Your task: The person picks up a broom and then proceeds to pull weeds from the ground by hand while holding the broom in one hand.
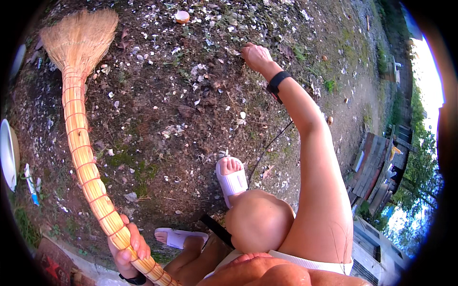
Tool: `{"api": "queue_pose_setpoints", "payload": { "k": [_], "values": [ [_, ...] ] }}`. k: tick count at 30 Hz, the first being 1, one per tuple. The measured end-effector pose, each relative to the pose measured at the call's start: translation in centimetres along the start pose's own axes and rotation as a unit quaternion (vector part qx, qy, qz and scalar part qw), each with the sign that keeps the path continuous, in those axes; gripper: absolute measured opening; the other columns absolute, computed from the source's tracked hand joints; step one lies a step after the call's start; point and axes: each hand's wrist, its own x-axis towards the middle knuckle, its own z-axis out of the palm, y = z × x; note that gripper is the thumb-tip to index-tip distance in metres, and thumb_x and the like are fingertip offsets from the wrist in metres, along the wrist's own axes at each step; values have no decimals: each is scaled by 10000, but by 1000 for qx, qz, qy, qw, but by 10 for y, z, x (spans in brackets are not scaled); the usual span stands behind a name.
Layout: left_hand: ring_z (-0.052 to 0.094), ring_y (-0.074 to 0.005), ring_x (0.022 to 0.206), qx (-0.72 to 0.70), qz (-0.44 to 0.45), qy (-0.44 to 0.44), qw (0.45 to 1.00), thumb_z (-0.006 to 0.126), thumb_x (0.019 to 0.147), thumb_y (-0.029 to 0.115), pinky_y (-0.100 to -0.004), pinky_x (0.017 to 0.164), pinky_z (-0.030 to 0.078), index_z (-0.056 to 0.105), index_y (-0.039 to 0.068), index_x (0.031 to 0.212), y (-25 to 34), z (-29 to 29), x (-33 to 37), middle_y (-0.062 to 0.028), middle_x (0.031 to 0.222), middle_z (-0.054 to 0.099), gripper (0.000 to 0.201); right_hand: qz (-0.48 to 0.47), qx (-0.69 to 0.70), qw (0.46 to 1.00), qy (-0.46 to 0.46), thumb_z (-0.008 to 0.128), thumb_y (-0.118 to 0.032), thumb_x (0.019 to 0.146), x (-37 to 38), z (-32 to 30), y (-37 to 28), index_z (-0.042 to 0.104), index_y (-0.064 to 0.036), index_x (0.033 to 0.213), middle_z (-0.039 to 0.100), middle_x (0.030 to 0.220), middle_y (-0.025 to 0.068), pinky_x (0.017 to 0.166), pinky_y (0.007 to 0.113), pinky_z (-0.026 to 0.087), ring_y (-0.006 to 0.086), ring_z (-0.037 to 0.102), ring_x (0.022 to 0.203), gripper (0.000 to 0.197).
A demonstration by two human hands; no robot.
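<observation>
My left hand point(130, 248) is wrapped round the lower handle of a straw broom point(88, 167), bound along its length with reddish cord. The broom slants up to the far left, its fanned bristles point(81, 38) over the littered ground. My right arm stretches forward, a dark band point(277, 85) on its wrist. At its end my right hand point(256, 57) is low over the dirt with its fingers curled in. What they hold, if anything, is hidden. White and pale scraps point(196, 76) lie scattered around this hand.
A half eggshell point(182, 17) lies at the far side. On the left are a white basin point(8, 155) and a white-and-blue tube point(31, 186). My feet wear pale sandals point(231, 178). A thin dark cord point(267, 148) crosses the ground. Stacked boards point(372, 159) stand at the right.
</observation>
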Motion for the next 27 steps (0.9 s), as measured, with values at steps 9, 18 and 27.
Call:
{"api": "queue_pose_setpoints", "payload": {
  "k": [9,18,27],
  "values": [
    [529,-162,508,-4,-5,-3,1000,721,709,107,-291,461,514,315,-2,1251,2,0,0,-84,762,490,686,75,-2,976,-205,528,-343,847,2,2,1,673,-56,966,660,1041,163,849,394,508,339,635,962,343],
    [532,-166,506,-10,-6,-9,1000,717,708,103,-296,451,513,312,-6,1256,2,0,1,-86,757,488,690,149,11,958,-244,439,-428,916,-45,-27,-12,668,-41,885,687,804,131,740,406,531,266,672,750,452],
    [533,-166,490,-1,3,-5,1000,715,700,113,-299,450,520,321,-16,1246,0,-5,0,-86,746,491,685,123,94,968,-196,545,-435,828,-71,35,-17,686,-67,876,666,829,166,719,399,506,294,650,781,398]
  ]
}}
